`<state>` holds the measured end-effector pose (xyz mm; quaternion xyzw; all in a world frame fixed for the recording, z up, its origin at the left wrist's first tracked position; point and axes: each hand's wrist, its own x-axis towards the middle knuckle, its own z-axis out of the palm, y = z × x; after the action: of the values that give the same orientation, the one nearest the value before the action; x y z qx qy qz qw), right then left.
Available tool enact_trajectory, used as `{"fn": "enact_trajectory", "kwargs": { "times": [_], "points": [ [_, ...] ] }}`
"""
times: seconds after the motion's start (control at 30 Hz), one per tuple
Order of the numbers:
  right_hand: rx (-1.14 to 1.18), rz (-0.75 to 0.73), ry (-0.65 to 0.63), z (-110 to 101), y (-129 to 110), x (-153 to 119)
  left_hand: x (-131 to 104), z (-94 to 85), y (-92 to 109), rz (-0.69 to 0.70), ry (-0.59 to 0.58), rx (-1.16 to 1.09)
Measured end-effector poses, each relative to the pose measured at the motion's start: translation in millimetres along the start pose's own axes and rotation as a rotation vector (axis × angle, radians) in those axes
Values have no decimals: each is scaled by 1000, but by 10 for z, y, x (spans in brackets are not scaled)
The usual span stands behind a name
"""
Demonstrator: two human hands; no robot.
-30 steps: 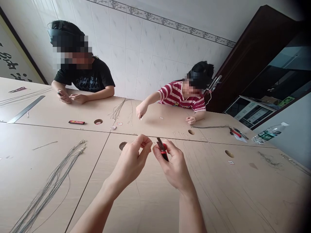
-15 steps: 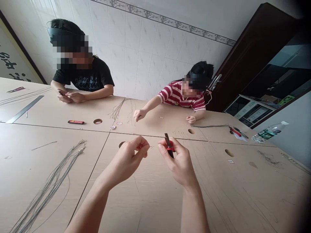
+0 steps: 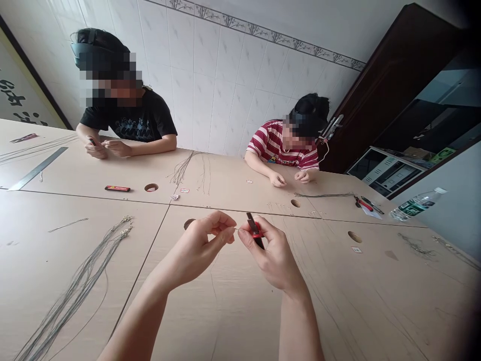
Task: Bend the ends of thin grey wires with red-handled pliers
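Observation:
My left hand (image 3: pixel 208 240) is closed in a pinch on a thin grey cord (image 3: pixel 213 286). Part of the cord hangs below the fingers, and a short end shows at the fingertips. Wrapped round a small pair of red and black pliers (image 3: pixel 256 229), my right hand (image 3: pixel 272 255) has its thumb and forefinger right beside the cord's short end. The plier jaws point up and away from the cord. Whether the right fingertips grip that end, I cannot tell. Both hands are over the middle of the table (image 3: pixel 233 321).
Bundled cords with metal clasps (image 3: pixel 93 255) lie at left, near a steel ruler (image 3: pixel 39 168) and a red-black utility knife (image 3: pixel 117 188). Two co-workers sit opposite. A water bottle (image 3: pixel 417 204) and another pair of pliers (image 3: pixel 363 203) are at right. The tabletop has round holes (image 3: pixel 355 236).
My right hand has moved left, bringing its fingertips up to the cord's end at my left hand. The co-worker in stripes has drawn an outstretched arm back.

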<state>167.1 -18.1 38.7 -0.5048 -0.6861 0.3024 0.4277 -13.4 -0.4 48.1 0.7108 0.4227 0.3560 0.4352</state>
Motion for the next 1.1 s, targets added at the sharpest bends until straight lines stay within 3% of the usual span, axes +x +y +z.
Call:
{"fn": "enact_trajectory", "kwargs": {
  "times": [0.17, 0.8, 1.1],
  "points": [
    [43, -27, 27, -24, 8, 2, 3, -49, -13, -28, -17, -38],
    [51, -86, 1, -35, -25, -19, 2, -35, -4, 2, 98, -65],
    [113, -85, 8, -57, -22, -35, -18, -9, 45, 34, 26, 23]
  ]
}}
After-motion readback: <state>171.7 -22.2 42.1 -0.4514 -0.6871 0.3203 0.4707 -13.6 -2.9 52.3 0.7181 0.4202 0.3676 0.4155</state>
